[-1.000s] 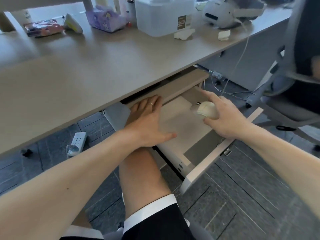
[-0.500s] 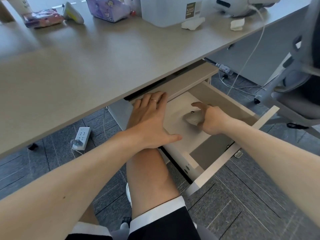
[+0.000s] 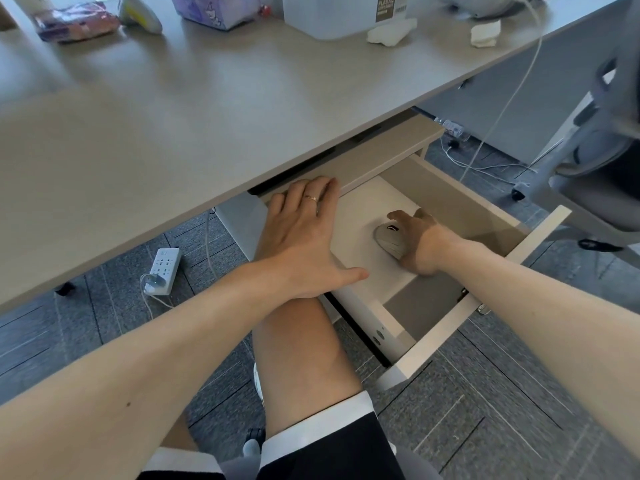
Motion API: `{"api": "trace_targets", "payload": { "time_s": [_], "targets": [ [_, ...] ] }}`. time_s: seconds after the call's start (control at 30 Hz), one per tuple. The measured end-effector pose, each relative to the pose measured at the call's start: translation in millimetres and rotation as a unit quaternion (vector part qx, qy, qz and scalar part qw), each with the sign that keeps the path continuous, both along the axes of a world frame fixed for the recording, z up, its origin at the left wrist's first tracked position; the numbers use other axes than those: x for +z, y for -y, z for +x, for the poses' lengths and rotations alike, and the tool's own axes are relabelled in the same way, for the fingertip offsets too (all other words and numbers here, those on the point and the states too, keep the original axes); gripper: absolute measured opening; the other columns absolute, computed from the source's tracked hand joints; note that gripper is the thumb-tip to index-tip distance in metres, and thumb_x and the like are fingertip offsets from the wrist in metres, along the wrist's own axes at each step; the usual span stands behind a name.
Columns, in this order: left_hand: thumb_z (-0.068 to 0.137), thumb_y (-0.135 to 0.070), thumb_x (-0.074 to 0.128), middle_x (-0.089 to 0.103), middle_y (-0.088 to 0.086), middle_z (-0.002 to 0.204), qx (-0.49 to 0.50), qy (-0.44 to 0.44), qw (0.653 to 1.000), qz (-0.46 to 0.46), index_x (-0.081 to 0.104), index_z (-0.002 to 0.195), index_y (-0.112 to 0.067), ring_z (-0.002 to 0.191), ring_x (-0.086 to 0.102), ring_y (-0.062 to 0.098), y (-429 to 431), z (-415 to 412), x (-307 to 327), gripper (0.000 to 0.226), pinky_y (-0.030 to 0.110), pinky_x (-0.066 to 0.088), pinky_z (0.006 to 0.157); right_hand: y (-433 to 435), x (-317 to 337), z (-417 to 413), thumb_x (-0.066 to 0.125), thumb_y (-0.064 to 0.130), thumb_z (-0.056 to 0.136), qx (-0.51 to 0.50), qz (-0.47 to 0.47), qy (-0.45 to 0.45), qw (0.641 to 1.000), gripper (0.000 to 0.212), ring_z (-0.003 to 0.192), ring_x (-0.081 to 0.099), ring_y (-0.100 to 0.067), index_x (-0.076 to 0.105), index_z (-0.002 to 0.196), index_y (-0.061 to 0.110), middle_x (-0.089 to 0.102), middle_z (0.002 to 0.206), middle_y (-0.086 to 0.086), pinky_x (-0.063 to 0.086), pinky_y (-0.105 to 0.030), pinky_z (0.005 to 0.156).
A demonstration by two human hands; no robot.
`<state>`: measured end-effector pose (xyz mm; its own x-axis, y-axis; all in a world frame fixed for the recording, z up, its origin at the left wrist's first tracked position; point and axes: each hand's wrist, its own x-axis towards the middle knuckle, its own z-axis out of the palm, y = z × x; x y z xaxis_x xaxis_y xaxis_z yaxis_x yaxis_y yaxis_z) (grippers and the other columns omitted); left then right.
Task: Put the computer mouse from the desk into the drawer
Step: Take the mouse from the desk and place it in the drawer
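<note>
Right hand [image 3: 420, 242] curled on mouse [image 3: 390, 241], mouse down on drawer [image 3: 446, 192] floor, mid-drawer. Left hand [image 3: 301, 237] flat, fingers spread, on drawer's left edge under the counter [image 3: 207, 116]. Step: placing. Next, I'd say: let go, pull both hands clear, push drawer closed.

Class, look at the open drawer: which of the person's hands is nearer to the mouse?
Right. The right hand is on the mouse inside the drawer. The left hand lies flat on the drawer's left edge, apart from the mouse.
</note>
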<state>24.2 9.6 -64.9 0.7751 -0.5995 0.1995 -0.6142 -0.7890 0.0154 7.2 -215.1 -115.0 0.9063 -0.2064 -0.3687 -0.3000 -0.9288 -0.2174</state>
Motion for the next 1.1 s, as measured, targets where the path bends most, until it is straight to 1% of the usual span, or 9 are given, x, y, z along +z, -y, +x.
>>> {"api": "trace_targets", "payload": {
  "time_s": [0.27,0.37,0.5,0.63,0.73,0.8,0.87,0.97,1.1],
  "targets": [
    [0.050,-0.091,0.054,0.026,0.003,0.159,-0.005,-0.007,1.000,0.013,0.020,0.155,-0.014,0.141,0.025,0.025,-1.4,1.7,0.9,0.135,0.041,0.023,0.109,7.8,9.2,0.8,0.075,0.020,0.078,0.022,-0.011,-0.009,1.000,0.101,0.130,0.047,-0.043,0.015,0.159,0.028,0.035,0.146,-0.017,0.049,-0.047,0.101],
    [0.049,-0.092,0.053,0.021,0.004,0.161,-0.013,-0.019,1.000,0.021,0.015,0.156,-0.013,0.144,0.020,0.025,-2.2,2.6,2.4,0.139,0.041,0.020,0.110,9.2,8.6,-0.9,0.066,0.011,0.081,0.039,-0.034,-0.028,0.998,0.092,0.122,0.054,-0.043,0.020,0.158,0.029,0.039,0.140,-0.016,0.052,-0.047,0.095],
    [0.048,-0.091,0.057,0.017,0.005,0.163,-0.022,-0.028,0.999,0.025,0.011,0.157,-0.013,0.145,0.016,0.025,-4.5,2.5,4.2,0.142,0.040,0.017,0.112,12.3,5.0,2.4,0.065,0.005,0.082,0.031,-0.043,-0.002,0.999,0.082,0.113,0.058,-0.042,0.031,0.153,0.030,0.044,0.133,-0.015,0.052,-0.041,0.082],
    [0.048,-0.092,0.057,0.016,0.006,0.163,-0.023,-0.030,0.999,0.028,0.011,0.157,-0.012,0.146,0.015,0.026,-4.6,2.3,4.2,0.142,0.041,0.017,0.113,13.5,5.3,8.6,0.065,0.003,0.082,0.015,-0.043,0.013,0.999,0.087,0.118,0.056,-0.044,0.026,0.155,0.029,0.044,0.135,-0.017,0.053,-0.046,0.090],
    [0.048,-0.092,0.057,0.016,0.006,0.164,-0.023,-0.029,0.999,0.029,0.010,0.157,-0.012,0.147,0.014,0.026,-5.0,2.7,4.1,0.142,0.041,0.017,0.113,13.1,3.6,9.6,0.066,0.001,0.081,0.005,-0.043,0.019,0.999,0.091,0.118,0.055,-0.043,0.023,0.156,0.028,0.044,0.135,-0.016,0.053,-0.047,0.090],
    [0.048,-0.092,0.056,0.015,0.005,0.164,-0.022,-0.030,0.999,0.031,0.010,0.157,-0.012,0.147,0.014,0.026,-4.9,2.6,4.3,0.143,0.041,0.017,0.114,12.8,6.5,7.5,0.069,0.007,0.081,0.005,-0.036,0.024,0.999,0.093,0.124,0.051,-0.042,0.020,0.157,0.027,0.042,0.140,-0.016,0.052,-0.047,0.094],
    [0.048,-0.093,0.056,0.014,0.005,0.164,-0.021,-0.034,0.999,0.033,0.009,0.157,-0.013,0.147,0.013,0.026,-4.7,2.7,4.5,0.143,0.041,0.017,0.114,10.9,17.2,1.6,0.069,0.019,0.084,0.005,-0.022,0.055,0.998,0.090,0.126,0.049,-0.041,0.019,0.158,0.027,0.042,0.142,-0.015,0.050,-0.049,0.097],
    [0.048,-0.093,0.055,0.012,0.005,0.165,-0.022,-0.040,0.998,0.036,0.007,0.158,-0.013,0.148,0.012,0.026,-4.4,2.5,5.5,0.144,0.041,0.017,0.114,4.0,38.3,-18.5,0.062,0.033,0.091,0.012,-0.016,0.116,0.993,0.076,0.119,0.055,-0.037,0.024,0.156,0.028,0.047,0.139,-0.012,0.052,-0.051,0.094],
    [0.048,-0.093,0.055,0.010,0.004,0.165,-0.021,-0.050,0.998,0.041,0.005,0.158,-0.014,0.147,0.010,0.026,-4.3,1.0,8.0,0.144,0.042,0.016,0.114,-0.4,52.1,-61.8,0.057,0.031,0.094,0.024,-0.002,0.194,0.981,0.058,0.129,0.050,-0.031,0.042,0.149,0.023,0.049,0.141,-0.005,0.049,-0.045,0.098]
  ]
}}
